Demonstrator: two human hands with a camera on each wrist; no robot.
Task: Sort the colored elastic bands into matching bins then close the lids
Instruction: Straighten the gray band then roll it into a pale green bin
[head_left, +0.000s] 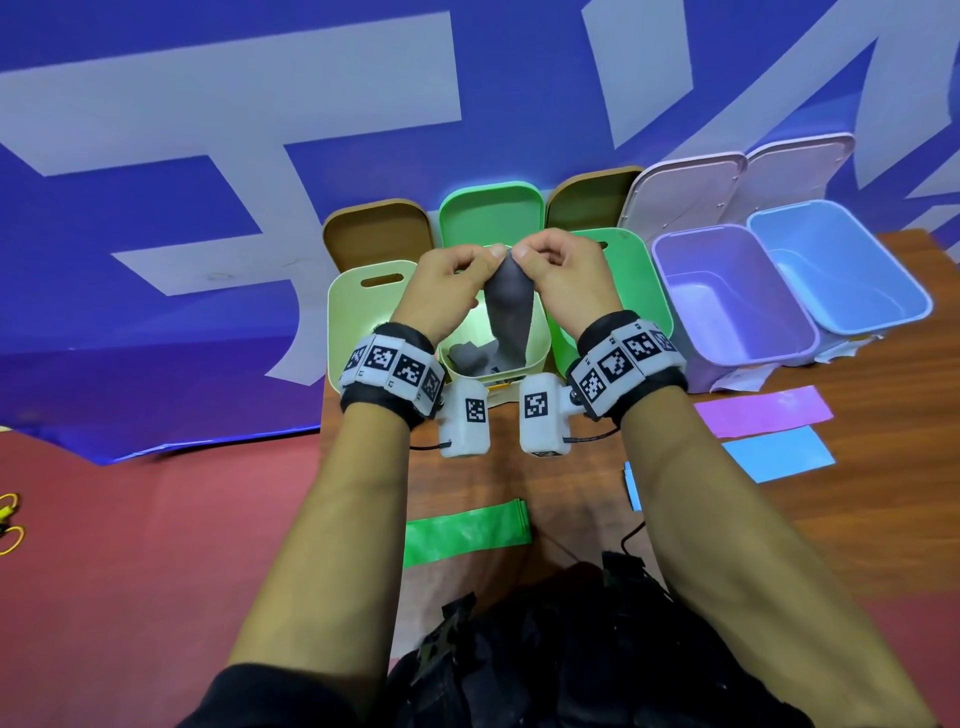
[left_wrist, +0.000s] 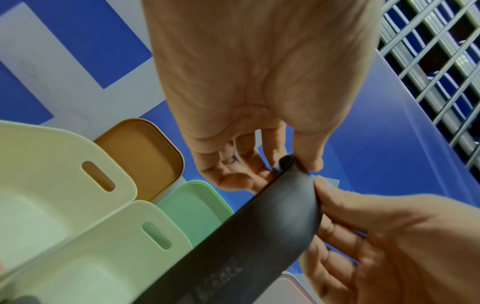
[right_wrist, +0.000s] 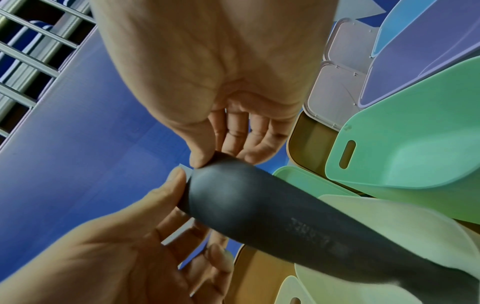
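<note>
The grey band hangs limp into the pale yellow bin, its lower end bunched inside. We pinch its top edge with our left hand and right hand. It looks light, soft and stretchy; the top edge seems the best hold.

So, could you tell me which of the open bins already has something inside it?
The pale yellow bin directly under both hands: the grey band hangs into it, with more grey material at its bottom. The purple bin and blue bin show bare interiors.
</note>
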